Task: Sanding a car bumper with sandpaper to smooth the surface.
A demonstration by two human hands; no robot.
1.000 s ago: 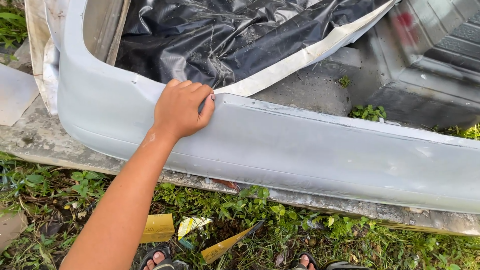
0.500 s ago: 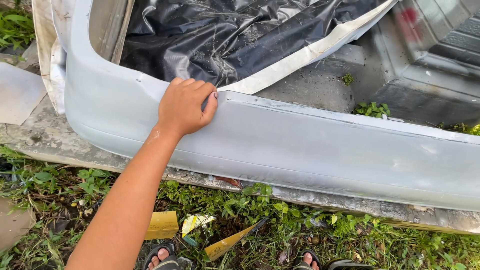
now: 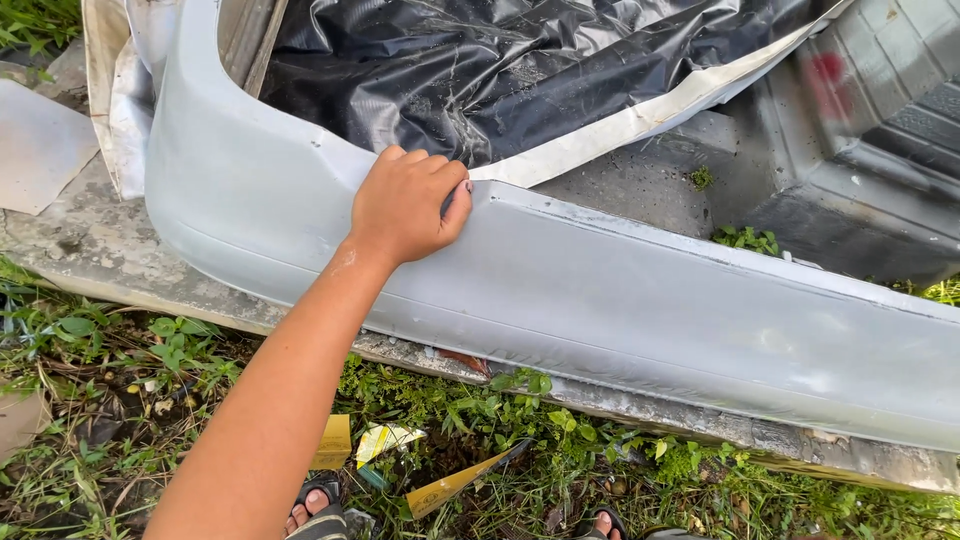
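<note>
Standing at six o'clock in the head view, the person shows only sandalled toes (image 3: 318,503), cut off by the lower edge, among grass and weeds (image 3: 150,400) strewn with yellow paper scraps (image 3: 385,440). One forearm rises from there toward the centre; which arm it is cannot be told for sure, though it looks like the left hand (image 3: 405,205). Its fingers are pressed together and curled down onto the top edge of a long pale grey car bumper (image 3: 600,300), the thumb tucked against the face just under the rim; whether anything lies beneath the palm is hidden. The other hand is out of view.

That bumper runs from ten o'clock to four o'clock along a cracked concrete slab (image 3: 80,240), its right end cut off by the frame. Behind it, at twelve o'clock, crumpled black plastic sheeting (image 3: 480,70) fills the hollow, with a cream trim strip (image 3: 640,120) crossing its lower edge. At two o'clock, a dark grey moulded panel (image 3: 880,120) is blurred, with a red spot that cannot be made out. A flat grey sheet (image 3: 35,140) lies at nine o'clock.
</note>
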